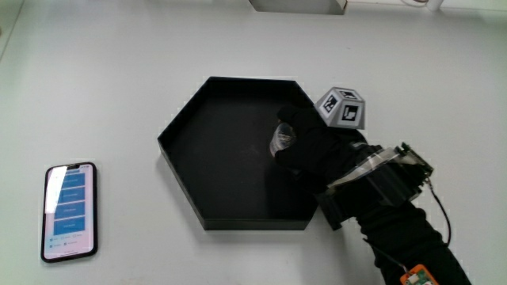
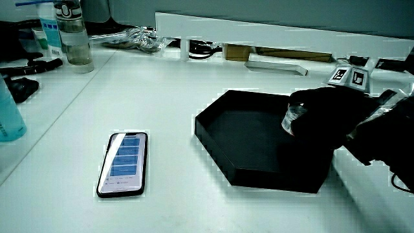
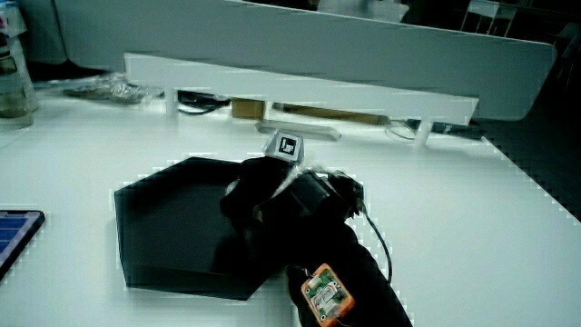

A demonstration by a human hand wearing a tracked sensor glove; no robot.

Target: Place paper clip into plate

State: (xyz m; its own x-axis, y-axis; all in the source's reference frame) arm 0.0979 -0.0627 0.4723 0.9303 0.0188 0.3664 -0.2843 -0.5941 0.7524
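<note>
A black six-sided plate [image 1: 207, 170] with low walls lies in the middle of the table, seen in both side views [image 2: 223, 126] [image 3: 154, 222]. The gloved hand [image 1: 313, 150] reaches over the plate's wall, with the patterned cube [image 1: 342, 107] on its back. Its fingers are curled on a small shiny thing [image 1: 281, 139], held just above the plate's floor. A side view shows this small clear-silvery piece [image 2: 292, 119] between the fingertips; I cannot make out its shape. From the opposite angle, in a side view, the hand [image 3: 257, 193] hides it.
A phone [image 1: 70, 210] with a lit screen lies flat on the table, apart from the plate and nearer to the person. A clear bottle [image 2: 71, 37] and clutter stand near the low partition [image 2: 272, 31]. A cable [image 1: 440, 212] runs along the forearm.
</note>
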